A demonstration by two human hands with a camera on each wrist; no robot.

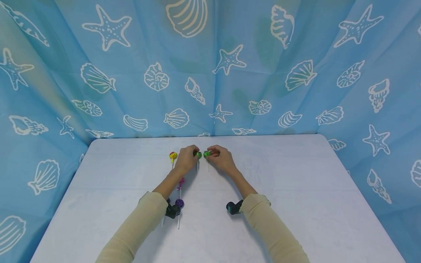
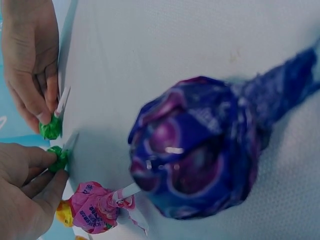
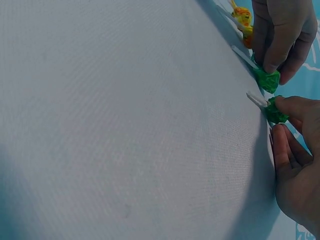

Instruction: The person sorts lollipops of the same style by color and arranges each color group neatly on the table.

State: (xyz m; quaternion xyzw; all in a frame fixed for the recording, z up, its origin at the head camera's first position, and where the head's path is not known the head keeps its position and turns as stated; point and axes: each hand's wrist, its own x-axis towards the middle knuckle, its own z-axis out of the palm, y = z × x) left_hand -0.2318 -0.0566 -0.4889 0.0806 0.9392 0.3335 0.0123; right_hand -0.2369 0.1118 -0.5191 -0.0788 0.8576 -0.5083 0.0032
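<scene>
Two green-wrapped lollipops stand close together near the far edge of the table, heads away from me. My left hand (image 1: 187, 157) pinches the head of the left green lollipop (image 1: 198, 155) between thumb and fingers. The right green lollipop (image 1: 207, 153) is pinched the same way by my right hand (image 1: 223, 159). White sticks on both point back toward me. Left of the left hand lies a yellow lollipop (image 1: 173, 156). Beside the left forearm are a pink lollipop (image 1: 181, 181) and a purple lollipop (image 2: 195, 150), the latter large in the left wrist view.
A white stick (image 1: 162, 221) shows beside the left wrist camera (image 1: 172, 210); its head is hidden. The right wrist camera (image 1: 234, 208) hangs over the white table (image 1: 296, 175). A blue curtain (image 1: 210, 84) with shells and starfish hangs behind the table's far edge.
</scene>
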